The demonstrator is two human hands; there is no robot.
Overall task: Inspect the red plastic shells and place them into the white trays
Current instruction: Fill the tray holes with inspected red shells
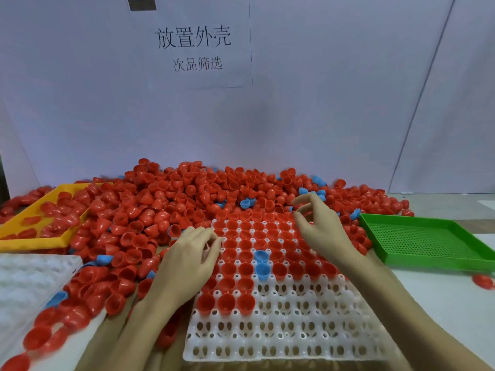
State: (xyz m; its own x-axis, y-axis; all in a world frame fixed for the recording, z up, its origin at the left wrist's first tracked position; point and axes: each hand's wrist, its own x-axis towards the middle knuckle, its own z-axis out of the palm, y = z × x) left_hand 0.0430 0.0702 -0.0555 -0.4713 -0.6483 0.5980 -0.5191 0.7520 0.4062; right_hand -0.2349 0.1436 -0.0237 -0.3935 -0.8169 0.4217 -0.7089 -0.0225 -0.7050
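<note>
Red plastic shells (171,199) lie heaped behind the white tray (281,330), many already in its cells. They look light, stiff & smooth; best pinched at the rim. Left hand (187,258) & right hand (318,226) hover over tray, fingers loosely curled, apparently holding nothing.

A single head-worn wide-angle view looks forward and down from close above the tabletop (442,303). The white tray (281,341) fills the lower centre of the frame. A white backboard (334,116) fills the upper half.
</note>
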